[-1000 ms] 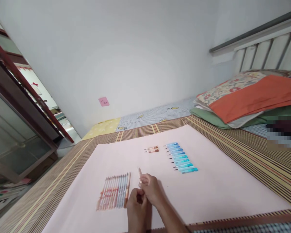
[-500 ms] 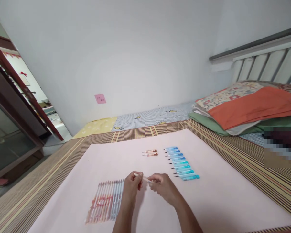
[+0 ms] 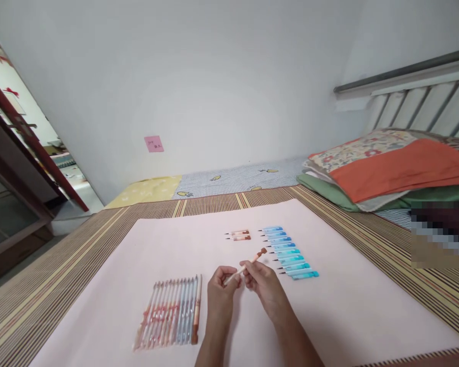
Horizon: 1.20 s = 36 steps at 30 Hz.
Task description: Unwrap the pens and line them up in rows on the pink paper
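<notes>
Both of my hands hold one slim white pencil with a brown end, tilted up to the right above the pale sheet. My left hand pinches its lower left, white part. Closed around the middle is my right hand, with the brown end sticking out beyond the fingers. Left of my hands, several slim pencils lie side by side, red-pink and grey-blue, with a brown-ended one at the row's right. Two brown pencils with dark points lie farther back. Right of them is a column of blue and turquoise pencils, points facing left.
The pale pink sheet covers a striped mat. Folded bedding is piled at the back right, near a white radiator. A pink note is stuck on the wall. A doorway stands at the left.
The held pencil has turned so its brown end now shows, pointing up right. My hands have shifted slightly right, uncovering the brown-ended pencil in the left row. The view has moved slightly.
</notes>
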Available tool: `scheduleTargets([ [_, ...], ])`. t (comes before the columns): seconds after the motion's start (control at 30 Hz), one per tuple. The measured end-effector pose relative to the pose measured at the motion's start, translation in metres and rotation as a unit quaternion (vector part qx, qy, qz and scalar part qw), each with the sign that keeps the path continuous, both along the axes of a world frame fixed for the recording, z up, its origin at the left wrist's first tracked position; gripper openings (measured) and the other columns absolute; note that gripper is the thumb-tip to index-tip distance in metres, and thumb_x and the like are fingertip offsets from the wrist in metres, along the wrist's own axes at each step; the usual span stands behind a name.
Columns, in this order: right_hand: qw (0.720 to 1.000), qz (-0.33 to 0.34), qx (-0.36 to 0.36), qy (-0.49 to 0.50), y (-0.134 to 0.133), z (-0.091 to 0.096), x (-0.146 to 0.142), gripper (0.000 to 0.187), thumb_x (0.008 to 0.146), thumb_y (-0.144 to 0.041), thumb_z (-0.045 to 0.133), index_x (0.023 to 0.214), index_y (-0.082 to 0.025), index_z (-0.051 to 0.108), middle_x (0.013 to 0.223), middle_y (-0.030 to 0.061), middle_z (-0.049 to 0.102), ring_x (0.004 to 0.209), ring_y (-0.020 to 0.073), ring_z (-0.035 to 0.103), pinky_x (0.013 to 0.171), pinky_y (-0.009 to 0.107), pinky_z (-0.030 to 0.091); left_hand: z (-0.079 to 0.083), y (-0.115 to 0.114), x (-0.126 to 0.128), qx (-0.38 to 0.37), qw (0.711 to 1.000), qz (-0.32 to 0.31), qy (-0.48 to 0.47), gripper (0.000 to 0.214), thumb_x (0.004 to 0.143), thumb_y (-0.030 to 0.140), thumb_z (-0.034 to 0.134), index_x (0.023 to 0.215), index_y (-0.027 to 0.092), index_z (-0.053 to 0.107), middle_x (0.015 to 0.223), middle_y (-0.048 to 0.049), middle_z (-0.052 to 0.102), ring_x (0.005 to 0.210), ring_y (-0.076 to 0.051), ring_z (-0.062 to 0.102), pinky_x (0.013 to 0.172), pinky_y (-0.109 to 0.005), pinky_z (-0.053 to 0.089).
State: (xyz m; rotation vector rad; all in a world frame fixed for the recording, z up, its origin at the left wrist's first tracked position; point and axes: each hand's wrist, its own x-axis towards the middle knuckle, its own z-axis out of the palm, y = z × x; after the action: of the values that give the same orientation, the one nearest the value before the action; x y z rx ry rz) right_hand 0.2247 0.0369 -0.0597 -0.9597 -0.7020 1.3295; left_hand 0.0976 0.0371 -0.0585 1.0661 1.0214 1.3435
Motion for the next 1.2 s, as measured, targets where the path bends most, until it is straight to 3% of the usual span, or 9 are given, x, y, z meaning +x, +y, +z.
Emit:
scheduleTargets([
  [0.2,0.998,-0.027,0.007,-0.05,0.001,-0.002,-0.002,0.056,0.067,-0.066,0.081,0.09,-0.014,0.078,0.066,0.0011,0.06,0.059,0.0126,0.053,0.056,0.027,0.042,0.008,-0.008,-0.001,0.01,0.987,0.001,0.159,0.018,0.083,0.036,0.067,0.078,0.019,0.069,0.064,0.0012,0.061,0.061,-0.016,0.052,0.059,-0.027,0.039],
  [0.47,0.999,-0.018,0.008,-0.028,-0.001,-0.006,-0.002,0.052,0.067,-0.065,0.082,0.086,-0.016,0.079,0.087,0.0083,0.072,0.087,0.0227,0.066,0.084,0.035,0.053,0.011,-0.016,0.001,0.077,0.966,0.02,0.246,0.017,0.09,0.036,0.062,0.082,0.022,0.07,0.071,0.0002,0.066,0.065,-0.018,0.052,0.061,-0.027,0.037],
  [0.7,0.996,-0.026,0.045,-0.079,-0.002,-0.003,0.005,0.051,0.073,-0.067,0.077,0.086,-0.017,0.079,0.087,0.0074,0.072,0.091,0.0244,0.063,0.09,0.037,0.048,0.015,-0.017,0.004,0.039,0.982,0.0,0.187,0.038,0.09,0.053,0.061,0.07,0.021,0.063,0.058,0.0033,0.049,0.057,-0.015,0.041,0.056,-0.027,0.03],
  [0.87,0.994,-0.008,0.042,-0.097,0.0,-0.009,0.007,0.052,0.074,-0.069,0.075,0.088,-0.019,0.08,0.088,0.0071,0.072,0.094,0.0262,0.061,0.09,0.037,0.045,0.011,-0.01,0.001,-0.053,0.989,-0.064,0.122,0.057,0.087,0.07,0.053,0.066,0.019,0.063,0.039,0.006,0.038,0.04,-0.012,0.03,0.047,-0.027,0.025],
  [0.93,0.994,-0.007,0.044,-0.095,0.001,-0.011,0.008,0.052,0.075,-0.069,0.074,0.088,-0.018,0.08,0.087,0.0071,0.072,0.093,0.0259,0.061,0.091,0.038,0.045,0.009,-0.007,0.0,-0.065,0.99,-0.077,0.098,0.057,0.085,0.071,0.055,0.065,0.018,0.063,0.039,0.0042,0.043,0.039,-0.011,0.033,0.046,-0.027,0.026],
  [1.1,0.995,-0.037,0.02,-0.088,0.001,-0.011,0.005,0.054,0.07,-0.068,0.078,0.086,-0.018,0.081,0.088,0.0079,0.073,0.091,0.0255,0.063,0.09,0.038,0.046,0.003,-0.004,0.001,-0.025,0.997,-0.049,0.055,0.042,0.07,0.055,0.082,0.076,0.019,0.061,0.05,0.0077,0.048,0.044,-0.008,0.036,0.046,-0.022,0.026],
  [1.2,0.998,-0.028,0.017,-0.053,0.001,-0.011,0.002,0.054,0.069,-0.068,0.08,0.087,-0.018,0.081,0.094,0.0092,0.075,0.098,0.0264,0.064,0.093,0.038,0.047,-0.002,-0.004,0.003,-0.065,0.996,-0.028,0.044,0.05,0.072,0.066,0.075,0.066,0.02,0.057,0.044,0.0084,0.041,0.04,-0.007,0.029,0.042,-0.022,0.02],
])
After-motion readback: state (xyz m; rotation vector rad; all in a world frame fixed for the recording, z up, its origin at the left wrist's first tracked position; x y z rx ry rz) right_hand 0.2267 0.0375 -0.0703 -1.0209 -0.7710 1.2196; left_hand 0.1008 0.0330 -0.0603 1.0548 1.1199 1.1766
